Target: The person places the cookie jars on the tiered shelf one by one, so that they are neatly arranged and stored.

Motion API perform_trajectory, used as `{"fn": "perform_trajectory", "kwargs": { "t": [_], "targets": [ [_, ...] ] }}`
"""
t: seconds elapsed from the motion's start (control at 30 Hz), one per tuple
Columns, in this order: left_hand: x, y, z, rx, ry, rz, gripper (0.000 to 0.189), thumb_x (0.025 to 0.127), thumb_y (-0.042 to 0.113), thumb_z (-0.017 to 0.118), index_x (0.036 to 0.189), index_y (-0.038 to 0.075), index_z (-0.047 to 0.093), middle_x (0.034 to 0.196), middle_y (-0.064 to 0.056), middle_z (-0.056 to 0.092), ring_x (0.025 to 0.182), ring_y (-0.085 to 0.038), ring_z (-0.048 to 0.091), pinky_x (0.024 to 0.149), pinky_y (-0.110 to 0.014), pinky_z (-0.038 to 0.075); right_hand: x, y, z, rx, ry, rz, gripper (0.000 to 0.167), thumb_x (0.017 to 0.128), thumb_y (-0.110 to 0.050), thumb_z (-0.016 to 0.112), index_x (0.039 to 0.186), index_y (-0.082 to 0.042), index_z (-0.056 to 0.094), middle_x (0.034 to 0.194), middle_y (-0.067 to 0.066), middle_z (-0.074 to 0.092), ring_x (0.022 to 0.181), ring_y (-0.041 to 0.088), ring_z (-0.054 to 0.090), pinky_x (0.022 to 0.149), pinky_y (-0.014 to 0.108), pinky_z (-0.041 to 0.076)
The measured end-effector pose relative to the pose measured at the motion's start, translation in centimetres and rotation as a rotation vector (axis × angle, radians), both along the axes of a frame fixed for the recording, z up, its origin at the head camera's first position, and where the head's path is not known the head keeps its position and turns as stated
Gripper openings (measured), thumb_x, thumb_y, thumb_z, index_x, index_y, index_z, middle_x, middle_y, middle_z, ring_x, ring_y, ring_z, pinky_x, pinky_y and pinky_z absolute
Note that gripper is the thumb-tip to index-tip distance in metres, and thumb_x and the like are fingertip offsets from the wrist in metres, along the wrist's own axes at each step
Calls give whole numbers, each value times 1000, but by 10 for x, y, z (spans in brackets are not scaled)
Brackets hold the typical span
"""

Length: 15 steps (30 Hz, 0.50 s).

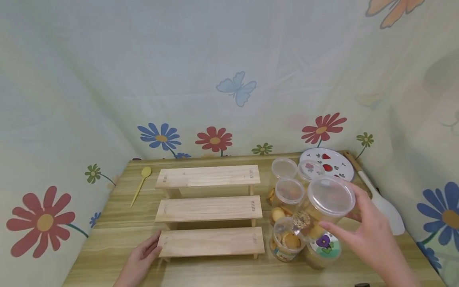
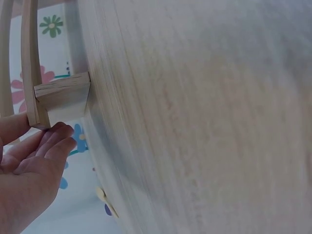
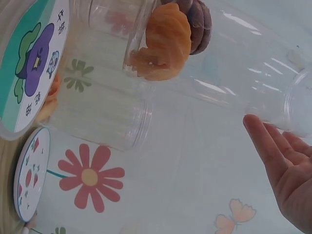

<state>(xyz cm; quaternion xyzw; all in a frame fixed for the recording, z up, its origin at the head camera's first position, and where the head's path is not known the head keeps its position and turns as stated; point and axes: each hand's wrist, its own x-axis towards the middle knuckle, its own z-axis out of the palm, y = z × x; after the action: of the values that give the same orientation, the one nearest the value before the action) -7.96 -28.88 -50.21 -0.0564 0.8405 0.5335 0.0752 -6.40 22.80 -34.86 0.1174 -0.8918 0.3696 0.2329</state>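
Note:
My right hand (image 1: 373,227) grips a clear lidded plastic jar (image 1: 331,199) near its top, thumb in front and fingers behind. Inside it lie a dark brown cookie and a yellow-orange cookie (image 3: 168,44). The jar is raised over a jar whose lid carries a purple pansy picture (image 1: 324,245). At the left, my left hand (image 1: 140,255) holds the left end of the front wooden step (image 1: 211,243), with the thumb at the top board and fingers beneath it. Two more wooden steps, the middle one (image 1: 209,209) and the back one (image 1: 209,177), stand behind it.
Several clear cookie jars (image 1: 288,191) stand right of the steps. Behind them lies a white patterned plate (image 1: 340,165), with a white spatula (image 1: 387,211) along the right side. A yellow spoon (image 1: 140,185) lies at the left. Flowered cloth surrounds the table.

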Motion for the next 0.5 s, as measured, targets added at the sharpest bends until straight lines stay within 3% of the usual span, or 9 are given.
{"fn": "perform_trajectory", "kwargs": {
  "t": [0.5],
  "targets": [
    [-1,-1,-3,5,1,1,49,100,8,52,143,-10,34,148,-24,32,130,-34,40,96,-22,42,-2,-21,13,-31,-65,63,99,66,-21,91,146,-30,35,130,-3,55,111,3,51,79,13,50]
  ]
}}
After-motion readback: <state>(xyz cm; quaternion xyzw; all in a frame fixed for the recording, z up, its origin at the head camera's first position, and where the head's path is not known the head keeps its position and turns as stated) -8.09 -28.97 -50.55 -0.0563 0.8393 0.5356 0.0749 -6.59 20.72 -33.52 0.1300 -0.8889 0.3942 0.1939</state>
